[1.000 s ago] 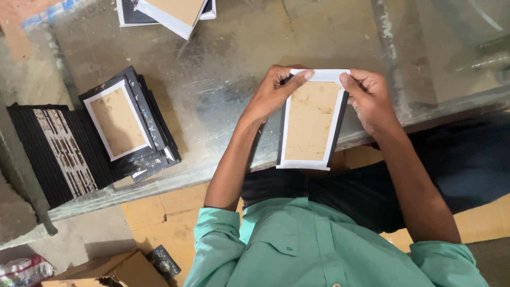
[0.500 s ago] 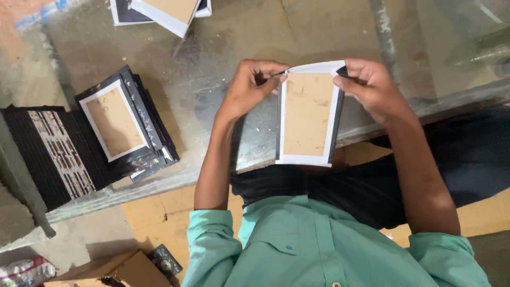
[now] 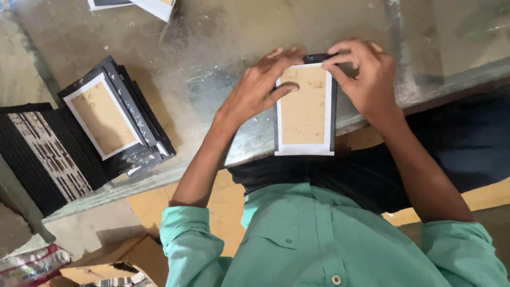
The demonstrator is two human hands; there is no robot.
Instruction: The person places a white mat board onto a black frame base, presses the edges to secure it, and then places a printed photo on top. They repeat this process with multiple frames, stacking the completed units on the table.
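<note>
Frame [image 3: 304,109]: black, flat, back side up, brown board bordered in white. Lies at the table's [image 3: 223,42] near edge, its lower end overhanging that edge above the person's lap.

Left hand [image 3: 260,87]: rests on the frame's upper left part, fingers spread and nearly flat, pressing the backing; nothing is gripped.

Right hand [image 3: 366,79]: at the frame's top right corner, fingers curled, fingertips [image 3: 332,59] pinching the top edge.

Stack [image 3: 114,119]: more black frames, backs up, piled askew near the table's left end, well apart from the hands. The top one shows the same brown board with white border.

Black ribbed pack [image 3: 40,154]: just beside the stack, at the table's left edge.

Further frames [image 3: 133,4]: at the far edge, cut off by the picture.

Cardboard [image 3: 111,260]: below the table, lower left.
</note>
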